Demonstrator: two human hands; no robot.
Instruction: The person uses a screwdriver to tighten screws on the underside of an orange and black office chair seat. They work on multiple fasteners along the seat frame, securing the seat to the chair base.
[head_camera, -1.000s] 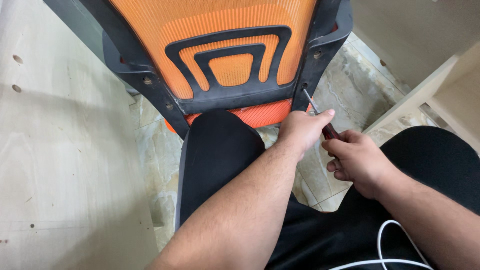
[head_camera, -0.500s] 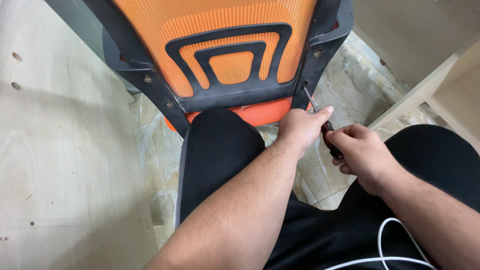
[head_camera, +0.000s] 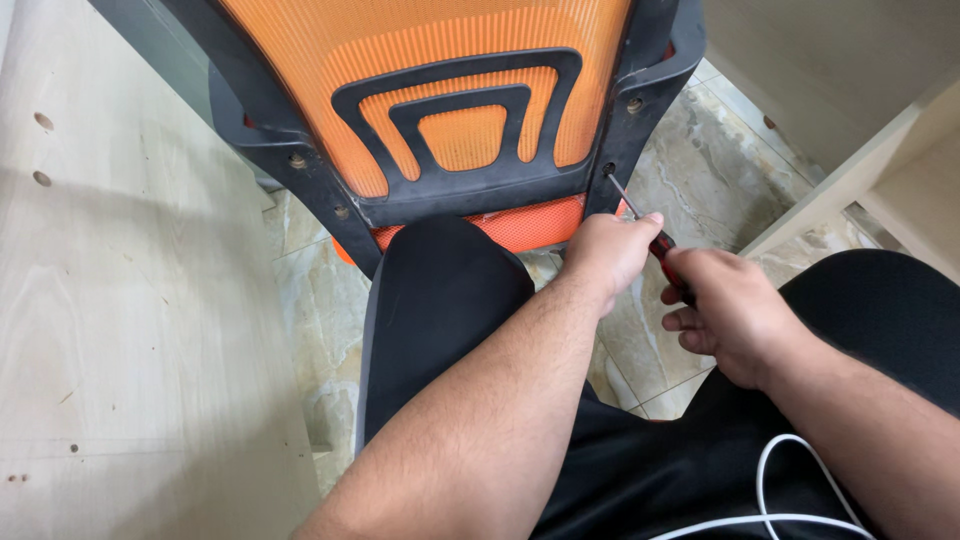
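Over the last second very little has shifted: the screwdriver still runs from the right of centre up toward the hole in the black frame of the orange mesh chair back, which fills the top middle of the frame, and its metal tip sits at or in that hole just as it did before. The left hand has stayed where it was, its fingertips pinched on the shaft close to the red part of the handle, steadying it. The right hand is the one that has changed (slightly): it has slid a little along and rolled around the dark end of the handle, and is now clenched over it with the fingers curled underneath. That small re-grip, with the tip unmoved, reads as a turn of the tool at the same fastening point rather than a move to another one; the bolts on the left upright remain untouched.
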